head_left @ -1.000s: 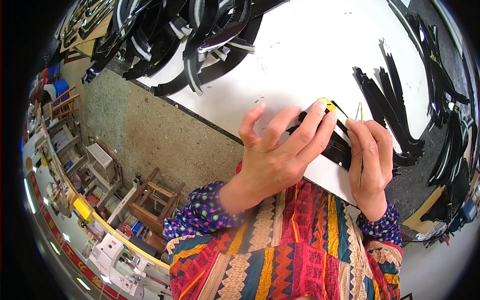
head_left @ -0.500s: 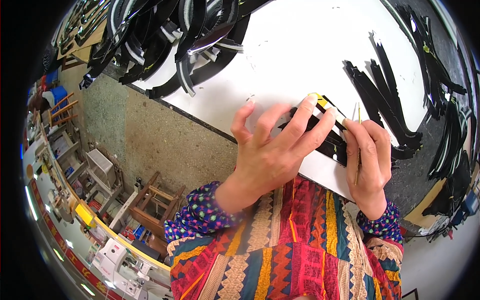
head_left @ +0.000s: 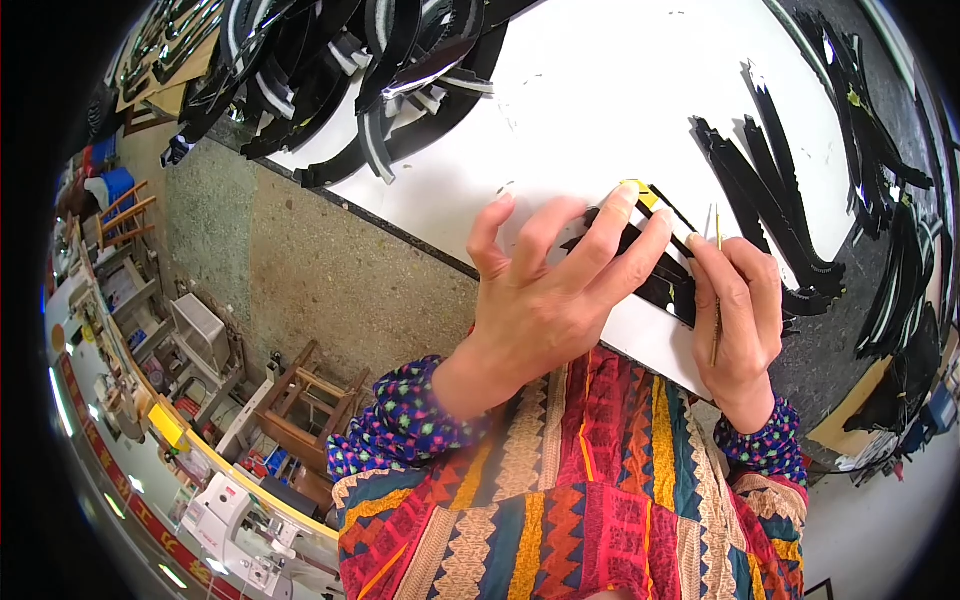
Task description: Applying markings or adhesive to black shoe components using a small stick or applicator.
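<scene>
My left hand (head_left: 560, 300) lies spread over a black strip (head_left: 662, 290) near the front edge of the white board. Its index and middle fingertips press on a narrow white strip (head_left: 682, 233) with a yellow end piece (head_left: 642, 193), set along the black one. My right hand (head_left: 738, 310) is closed around a thin gold-coloured pointed tool (head_left: 716, 345), which stands up past the fingers. The right fingertips touch the lower end of the white strip, close to the left middle finger. Part of the black strip is hidden beneath my left hand.
Several black strips (head_left: 745, 190) lie to the right on the white board (head_left: 590, 90). A heap of curved black strips with grey bands (head_left: 375, 130) overhangs its far left edge. More black strips (head_left: 865, 130) lie at the far right. A wooden stool (head_left: 310, 400) stands on the floor at left.
Both hands stay in nearly the same place. My left index and middle fingertips have shifted very slightly away from me, and the right fingertips have edged slightly up along the white strip.
</scene>
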A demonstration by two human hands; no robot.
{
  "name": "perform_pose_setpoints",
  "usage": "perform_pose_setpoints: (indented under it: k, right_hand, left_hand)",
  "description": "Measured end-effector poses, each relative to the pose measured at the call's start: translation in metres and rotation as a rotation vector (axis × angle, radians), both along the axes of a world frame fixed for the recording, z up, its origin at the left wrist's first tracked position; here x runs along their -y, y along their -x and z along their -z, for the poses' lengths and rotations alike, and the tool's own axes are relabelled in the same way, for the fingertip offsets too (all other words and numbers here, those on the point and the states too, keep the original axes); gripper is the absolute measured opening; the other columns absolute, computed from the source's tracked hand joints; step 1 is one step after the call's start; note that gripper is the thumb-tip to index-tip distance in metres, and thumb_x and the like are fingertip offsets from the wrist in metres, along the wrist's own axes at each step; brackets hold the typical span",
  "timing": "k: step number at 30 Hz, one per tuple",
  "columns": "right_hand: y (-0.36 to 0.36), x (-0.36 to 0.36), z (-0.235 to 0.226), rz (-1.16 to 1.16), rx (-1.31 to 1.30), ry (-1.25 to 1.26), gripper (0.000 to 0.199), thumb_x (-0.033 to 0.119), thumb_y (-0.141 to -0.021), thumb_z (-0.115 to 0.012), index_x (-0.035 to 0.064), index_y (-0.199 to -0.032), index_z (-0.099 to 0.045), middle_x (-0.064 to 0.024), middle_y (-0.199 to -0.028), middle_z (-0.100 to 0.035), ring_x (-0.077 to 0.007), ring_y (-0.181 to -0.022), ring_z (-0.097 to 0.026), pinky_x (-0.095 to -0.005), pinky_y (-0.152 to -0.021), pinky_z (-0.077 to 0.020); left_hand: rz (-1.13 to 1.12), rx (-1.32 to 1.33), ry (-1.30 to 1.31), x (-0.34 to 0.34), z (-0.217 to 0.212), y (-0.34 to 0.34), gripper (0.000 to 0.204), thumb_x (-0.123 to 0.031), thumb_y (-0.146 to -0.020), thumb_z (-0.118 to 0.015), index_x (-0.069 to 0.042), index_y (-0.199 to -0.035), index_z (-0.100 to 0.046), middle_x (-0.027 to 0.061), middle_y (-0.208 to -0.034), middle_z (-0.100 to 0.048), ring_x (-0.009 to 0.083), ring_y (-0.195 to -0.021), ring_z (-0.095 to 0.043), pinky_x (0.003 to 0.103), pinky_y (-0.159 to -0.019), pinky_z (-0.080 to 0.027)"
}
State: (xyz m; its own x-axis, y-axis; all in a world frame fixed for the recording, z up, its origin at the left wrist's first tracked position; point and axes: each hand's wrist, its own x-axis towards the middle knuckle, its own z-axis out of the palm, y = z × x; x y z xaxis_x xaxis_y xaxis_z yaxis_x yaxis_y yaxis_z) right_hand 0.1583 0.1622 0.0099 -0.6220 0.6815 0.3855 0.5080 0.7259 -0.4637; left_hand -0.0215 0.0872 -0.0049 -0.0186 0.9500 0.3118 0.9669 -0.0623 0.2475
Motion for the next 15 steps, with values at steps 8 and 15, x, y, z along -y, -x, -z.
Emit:
perform_pose_setpoints:
  k: [8, 15]
  right_hand:
    - [-0.001, -0.0007, -0.0007, -0.026, -0.004, 0.003, 0.048, -0.018, -0.061, -0.072, -0.0076, -0.108, -0.069, -0.0157, -0.095, -0.058, -0.0231, -0.071, -0.056, -0.0322, -0.056, -0.0452]
    - [-0.0032, -0.0008, -0.0004, -0.029, -0.002, -0.006, 0.05, -0.018, -0.059, -0.071, -0.0076, -0.107, -0.069, -0.0161, -0.096, -0.058, -0.0236, -0.071, -0.057, -0.0324, -0.056, -0.046]
  left_hand:
    - [0.007, -0.001, -0.007, -0.0004, 0.001, -0.0001, 0.034, -0.019, -0.088, -0.061, -0.032, -0.116, -0.073, -0.0096, -0.132, -0.058, 0.0138, -0.114, -0.046, 0.042, -0.108, -0.021]
    - [0.009, 0.003, -0.005, -0.0005, 0.0014, -0.0016, 0.034, -0.017, -0.088, -0.059, -0.031, -0.116, -0.073, -0.009, -0.131, -0.058, 0.0141, -0.113, -0.046, 0.042, -0.108, -0.022]
